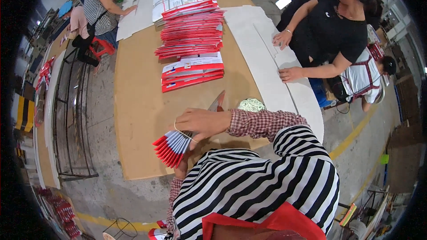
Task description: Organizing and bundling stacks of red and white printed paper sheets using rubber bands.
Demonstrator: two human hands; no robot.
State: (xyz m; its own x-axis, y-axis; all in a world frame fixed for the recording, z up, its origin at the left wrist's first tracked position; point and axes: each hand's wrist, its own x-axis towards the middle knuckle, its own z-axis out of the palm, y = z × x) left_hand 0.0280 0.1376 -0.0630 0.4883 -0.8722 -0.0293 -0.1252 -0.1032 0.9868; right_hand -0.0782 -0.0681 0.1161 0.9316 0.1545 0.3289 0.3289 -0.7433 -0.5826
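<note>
In front of my striped shirt I hold a bundle of flat red-and-white packages (171,149), tilted, its red ends fanned out toward the lower left. My right hand (202,122) lies closed over the top of the bundle. A pale elastic band (181,133) loops from that hand round the bundle. Mostly hidden beneath, my left hand (183,167) grips the bundle from below. A pointed red-and-grey end (217,102) sticks out beyond my right hand; whether it belongs to the bundle I cannot tell. Beside my right forearm lies a heap of pale green elastic bands (251,104).
A tall leaning stack of red-and-white packages (191,31) stands on the brown cardboard-covered table (138,106), with a smaller pile (193,73) nearer me. White card sheets (262,49) line the right edge. A person in black (333,26) rests both hands there. Others work at the far left.
</note>
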